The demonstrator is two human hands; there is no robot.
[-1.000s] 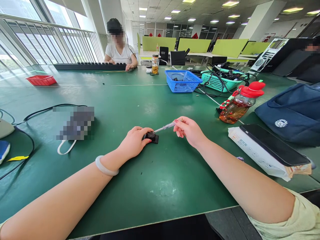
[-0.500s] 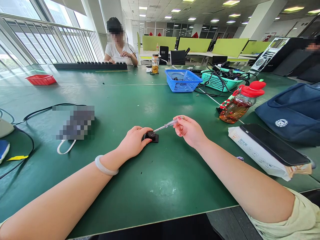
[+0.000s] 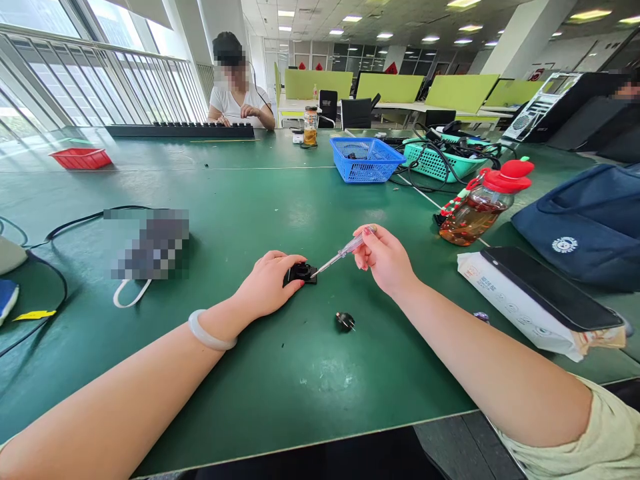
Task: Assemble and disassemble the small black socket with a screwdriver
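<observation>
My left hand grips a small black block on the green table, fingers on its left end. In my right hand is a screwdriver with a clear handle, slanting down to the left. Its metal tip reaches the right part of the block. A small round black piece with thin metal pins lies on the table, below and to the right of the block, touched by neither hand.
A white packet with a black phone on top, a bottle with a red lid and a blue bag stand right. Blue basket and red tray are farther back. A person sits across the table.
The round black piece has come out of the block and now lies on the table nearer to me. My right hand and the screwdriver have shifted slightly right.
</observation>
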